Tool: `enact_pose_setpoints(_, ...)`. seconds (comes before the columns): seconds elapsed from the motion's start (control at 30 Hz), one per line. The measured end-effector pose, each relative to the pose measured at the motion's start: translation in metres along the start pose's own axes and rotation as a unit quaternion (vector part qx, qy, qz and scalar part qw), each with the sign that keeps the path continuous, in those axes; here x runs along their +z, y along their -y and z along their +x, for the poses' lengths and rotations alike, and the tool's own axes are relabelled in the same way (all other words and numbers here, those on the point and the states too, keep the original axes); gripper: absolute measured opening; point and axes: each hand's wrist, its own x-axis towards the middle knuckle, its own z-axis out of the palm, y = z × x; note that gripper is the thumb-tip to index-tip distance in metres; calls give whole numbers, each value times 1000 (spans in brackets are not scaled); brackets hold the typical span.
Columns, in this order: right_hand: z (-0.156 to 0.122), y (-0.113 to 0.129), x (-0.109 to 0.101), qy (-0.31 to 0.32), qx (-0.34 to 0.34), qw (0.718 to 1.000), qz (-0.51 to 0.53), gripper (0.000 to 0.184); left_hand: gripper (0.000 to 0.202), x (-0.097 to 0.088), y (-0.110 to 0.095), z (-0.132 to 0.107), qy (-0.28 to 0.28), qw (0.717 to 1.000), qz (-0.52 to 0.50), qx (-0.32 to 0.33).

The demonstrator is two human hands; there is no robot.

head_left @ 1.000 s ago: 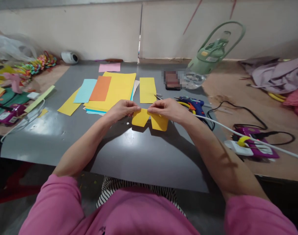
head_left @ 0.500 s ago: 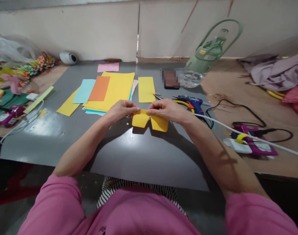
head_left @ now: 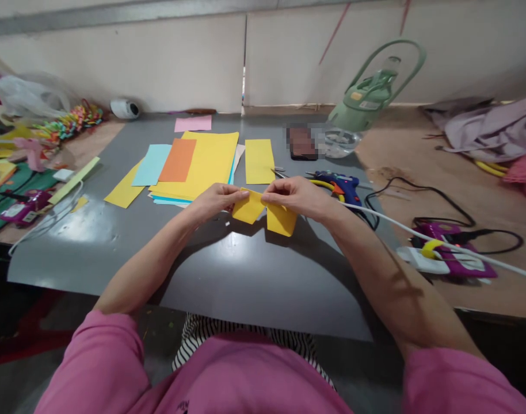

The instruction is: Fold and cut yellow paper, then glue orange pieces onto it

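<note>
Held just in front of the paper stack, above the grey mat: a yellow paper piece, pinched tight at its top edge by fingertips of left hand and right hand. Creased already into two angled flaps, not pressed flat. Right of the stack, a clear dish, contents too blurred to tell.

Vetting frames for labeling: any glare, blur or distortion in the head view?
Head view: soft glare on the grey mat below the folded yellow paper; left hand and right hand sharp, their arms casting dark shadows on the mat; wide-angle bending at the edges; a pixelated patch beside the green device.
</note>
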Motion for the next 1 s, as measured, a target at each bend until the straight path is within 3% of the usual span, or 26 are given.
enact_pose_setpoints(0.3,0,2,-2,-10,-6,999,-46,36,26,-3,8,6,25,999,30,-8)
enact_pose_setpoints(0.5,-1,-1,-3,-41,-13,998,-43,33,23,-2,3,2,19,1000,-5,-21)
enact_pose_setpoints(0.7,0,-2,-1,-48,-11,998,-33,34,20,-5,-4,1,-13,998,26,-52)
enact_pose_setpoints(0.8,1,-3,-1,-55,-12,998,-30,34,18,-15,-4,0,21,997,32,-72)
enact_pose_setpoints(0.9,2,-3,-2,-57,-11,998,-26,33,26,-22,-3,-1,69,992,24,-98)
enact_pose_setpoints(1.0,1,-1,0,-26,-15,999,-30,34,35,-15,-3,0,33,998,0,-59)
